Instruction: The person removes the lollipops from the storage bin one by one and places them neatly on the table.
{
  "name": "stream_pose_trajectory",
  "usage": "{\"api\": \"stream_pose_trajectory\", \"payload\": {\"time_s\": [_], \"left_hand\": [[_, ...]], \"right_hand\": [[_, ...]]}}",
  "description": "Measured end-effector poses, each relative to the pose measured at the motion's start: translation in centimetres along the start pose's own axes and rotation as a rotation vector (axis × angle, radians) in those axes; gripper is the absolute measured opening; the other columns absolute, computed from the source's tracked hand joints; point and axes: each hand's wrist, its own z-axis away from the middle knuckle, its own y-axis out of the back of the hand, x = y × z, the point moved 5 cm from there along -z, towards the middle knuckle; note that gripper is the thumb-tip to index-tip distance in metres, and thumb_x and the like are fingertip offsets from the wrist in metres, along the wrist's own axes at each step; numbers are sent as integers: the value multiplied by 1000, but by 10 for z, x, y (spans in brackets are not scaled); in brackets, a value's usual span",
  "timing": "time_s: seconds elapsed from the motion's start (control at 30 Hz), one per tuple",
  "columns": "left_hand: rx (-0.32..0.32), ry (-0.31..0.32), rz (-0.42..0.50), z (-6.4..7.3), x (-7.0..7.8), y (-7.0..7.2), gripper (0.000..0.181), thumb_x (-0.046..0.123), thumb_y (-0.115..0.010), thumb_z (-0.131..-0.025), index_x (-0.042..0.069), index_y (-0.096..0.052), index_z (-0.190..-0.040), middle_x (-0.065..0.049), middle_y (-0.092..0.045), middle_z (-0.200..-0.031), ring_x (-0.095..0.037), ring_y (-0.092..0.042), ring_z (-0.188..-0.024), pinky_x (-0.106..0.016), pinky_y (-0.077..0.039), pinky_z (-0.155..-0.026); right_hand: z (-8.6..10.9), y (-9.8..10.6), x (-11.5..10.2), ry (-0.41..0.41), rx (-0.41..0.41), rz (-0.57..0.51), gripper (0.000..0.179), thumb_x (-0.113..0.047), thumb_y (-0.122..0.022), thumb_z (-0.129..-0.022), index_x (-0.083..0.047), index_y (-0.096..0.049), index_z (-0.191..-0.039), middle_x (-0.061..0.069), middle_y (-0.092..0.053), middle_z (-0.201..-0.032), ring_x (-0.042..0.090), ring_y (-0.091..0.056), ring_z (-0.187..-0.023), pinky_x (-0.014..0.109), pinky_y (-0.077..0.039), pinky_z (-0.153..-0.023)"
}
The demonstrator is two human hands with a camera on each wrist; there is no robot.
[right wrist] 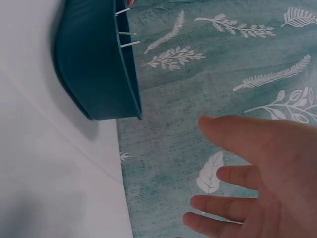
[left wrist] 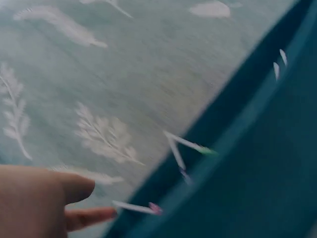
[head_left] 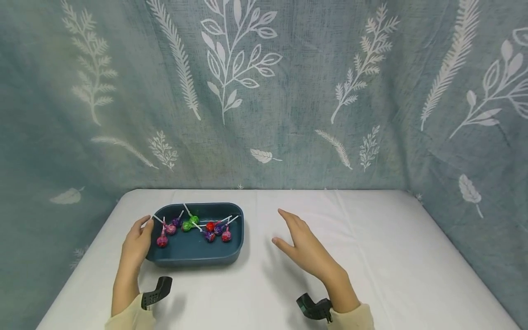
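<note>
A dark teal plastic bin (head_left: 194,262) holds several wrapped lollipops on white sticks. Among them are a pink lollipop (head_left: 162,241), a green lollipop (head_left: 194,220), a red lollipop (head_left: 210,226) and a purple lollipop (head_left: 210,236). My left hand (head_left: 136,243) is at the bin's left end, fingertips right at the rim, thumb and fingers extended. In the left wrist view, lollipop sticks poke up past the bin's wall (left wrist: 247,119). To the right of the bin, my right hand (head_left: 307,250) hovers over the table, fingers spread and holding nothing.
A white cloth (head_left: 396,270) covers the table. Behind it hangs a grey-green curtain (head_left: 297,105) printed with white leaves. Each wrist wears a black camera mount, such as the right mount (head_left: 313,308), jutting inward.
</note>
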Motion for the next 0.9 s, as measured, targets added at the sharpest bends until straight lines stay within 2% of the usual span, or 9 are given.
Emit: {"api": "stream_pose_trajectory", "payload": {"time_s": [0.07,0.13,0.23,0.37,0.47,0.57,0.67,0.8,0.9], "left_hand": [[29,-6,45,-4,-7,-2,55,34,-27,-105,0,-30,-148,-35,-37,-141,-50,-34,-130,-60,-27,-106],[34,-8,97,-8,-16,-4,51,29,-27,-106,-1,-32,-147,-34,-35,-143,-48,-32,-133,-58,-24,-108],[22,12,233,-11,-26,-9,50,26,-27,-106,0,-29,-149,-30,-26,-150,-45,-22,-139,-58,-16,-111],[18,43,427,-13,-31,-16,49,27,-26,-105,13,-28,-153,-17,-15,-158,-36,-6,-145,-56,-5,-113],[8,39,554,-13,-31,-20,46,25,-26,-106,19,-34,-151,-6,-19,-159,-25,-7,-146,-48,-3,-115],[-2,44,676,-14,-32,-24,45,24,-25,-107,21,-40,-149,2,-25,-158,-15,-12,-145,-38,-6,-116],[17,51,790,-14,-33,-27,44,23,-26,-106,20,-45,-146,5,-31,-155,-11,-19,-143,-32,-10,-115],[67,34,869,-13,-35,-29,44,21,-27,-106,15,-47,-144,4,-37,-151,-10,-23,-141,-28,-13,-114],[88,16,867,-13,-36,-28,44,20,-27,-105,13,-47,-144,3,-38,-150,-11,-24,-141,-27,-13,-114]], "right_hand": [[-2,-3,1,6,-10,-13,69,-35,-62,-95,-13,-29,-152,7,-33,-152,26,-29,-139,49,-30,-109],[-5,-6,1,15,-21,-32,67,-35,-62,-95,-14,-31,-151,5,-35,-151,23,-31,-139,47,-31,-108],[-9,-11,1,50,-31,-82,63,-34,-62,-95,-13,-36,-149,3,-40,-148,21,-37,-135,45,-35,-105],[-18,-17,-2,99,-41,-188,58,-32,-62,-96,-12,-40,-146,4,-46,-143,22,-45,-128,44,-41,-100],[-25,-21,-4,115,-50,-260,54,-30,-61,-96,-13,-44,-144,4,-49,-140,21,-47,-126,41,-42,-98],[-32,-24,-6,124,-52,-312,48,-28,-61,-96,-16,-47,-141,1,-52,-137,20,-50,-123,40,-45,-96],[-39,-27,-11,140,-48,-349,46,-25,-61,-97,-16,-48,-140,2,-54,-134,21,-52,-120,42,-46,-94],[-48,-33,-21,152,-60,-409,45,-21,-59,-97,-13,-48,-140,9,-56,-132,25,-54,-119,44,-45,-95],[-56,-40,-28,139,-100,-485,45,-20,-57,-99,-12,-47,-141,12,-54,-134,25,-54,-119,44,-46,-95]]}}
